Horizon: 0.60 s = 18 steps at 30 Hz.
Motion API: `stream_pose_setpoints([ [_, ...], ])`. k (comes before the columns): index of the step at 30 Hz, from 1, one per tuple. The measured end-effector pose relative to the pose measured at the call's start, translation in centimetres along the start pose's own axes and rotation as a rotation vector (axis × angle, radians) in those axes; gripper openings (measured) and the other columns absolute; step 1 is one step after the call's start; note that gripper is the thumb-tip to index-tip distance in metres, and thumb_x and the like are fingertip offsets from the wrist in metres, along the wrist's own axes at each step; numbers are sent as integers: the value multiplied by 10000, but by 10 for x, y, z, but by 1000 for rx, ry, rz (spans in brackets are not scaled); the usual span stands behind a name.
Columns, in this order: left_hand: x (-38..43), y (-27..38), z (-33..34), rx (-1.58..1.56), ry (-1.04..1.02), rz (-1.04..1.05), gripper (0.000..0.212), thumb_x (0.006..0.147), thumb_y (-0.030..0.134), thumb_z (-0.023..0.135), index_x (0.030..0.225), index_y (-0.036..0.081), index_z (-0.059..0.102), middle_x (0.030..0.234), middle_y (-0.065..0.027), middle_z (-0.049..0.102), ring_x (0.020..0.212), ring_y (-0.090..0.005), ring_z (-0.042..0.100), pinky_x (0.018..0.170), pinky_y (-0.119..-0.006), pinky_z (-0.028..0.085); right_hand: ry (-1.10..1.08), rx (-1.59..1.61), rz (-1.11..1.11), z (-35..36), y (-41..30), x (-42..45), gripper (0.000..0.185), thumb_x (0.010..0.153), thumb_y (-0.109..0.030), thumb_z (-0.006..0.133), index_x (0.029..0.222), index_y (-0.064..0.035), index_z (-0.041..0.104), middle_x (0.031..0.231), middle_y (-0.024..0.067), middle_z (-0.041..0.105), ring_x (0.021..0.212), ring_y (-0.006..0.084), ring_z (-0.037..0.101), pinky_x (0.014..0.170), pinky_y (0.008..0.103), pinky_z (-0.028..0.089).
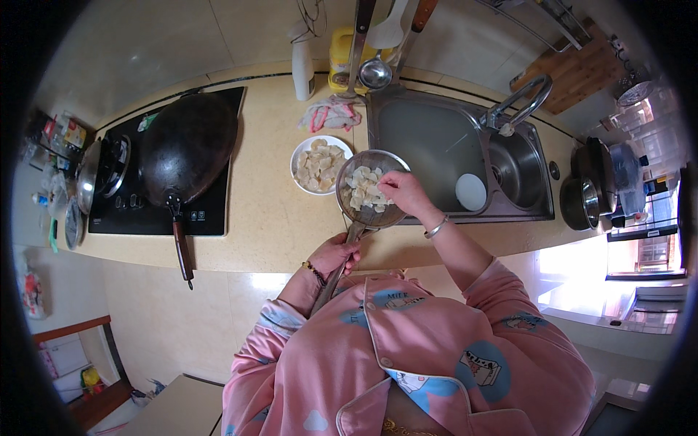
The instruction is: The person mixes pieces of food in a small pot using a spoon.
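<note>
My left hand point(335, 255) grips the long handle of a round mesh strainer point(402, 158), held level at the counter's front beside the sink. Pale thin slices point(362, 188), perhaps lily bulb scales or garlic, lie in its mesh. Over the strainer's right side is my right hand point(406, 192), thumb and fingertips drawn together at the slices. Whether a slice is pinched between them is hidden. Just left of the strainer, partly overlapped by its rim, a white plate point(294, 177) holds more slices point(318, 166), which look more yellowish.
A dark wok point(188, 147) rests on the black cooktop point(212, 220) at left, its handle jutting past the counter edge. The double sink point(425, 131) holds cloudy water and a small white dish point(470, 192). Behind the plate lies a crumpled cloth point(330, 113).
</note>
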<state>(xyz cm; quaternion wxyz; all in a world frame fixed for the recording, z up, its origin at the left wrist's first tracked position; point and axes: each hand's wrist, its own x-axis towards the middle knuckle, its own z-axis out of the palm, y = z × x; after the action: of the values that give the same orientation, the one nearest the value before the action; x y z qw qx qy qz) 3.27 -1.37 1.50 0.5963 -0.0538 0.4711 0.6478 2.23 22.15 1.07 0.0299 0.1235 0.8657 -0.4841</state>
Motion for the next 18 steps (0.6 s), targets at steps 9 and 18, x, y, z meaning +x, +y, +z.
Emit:
stream_pose_setpoints([
  [9,0,-1,-2,-12,8,-11,106,866,133,494,919,50,455,667,-26,507,425,-92,444,361,-217,357,98,-288,-188,5,0,2,102,779,-151,547,841,-86,596,730,127,611,669,283,602,597,373,473],
  [18,3,-2,-3,-9,-3,2,101,864,136,498,899,52,453,669,-27,507,436,-90,442,363,-214,359,15,-681,-224,23,-20,-12,130,772,-210,551,780,-86,589,753,124,611,712,309,599,636,424,473],
])
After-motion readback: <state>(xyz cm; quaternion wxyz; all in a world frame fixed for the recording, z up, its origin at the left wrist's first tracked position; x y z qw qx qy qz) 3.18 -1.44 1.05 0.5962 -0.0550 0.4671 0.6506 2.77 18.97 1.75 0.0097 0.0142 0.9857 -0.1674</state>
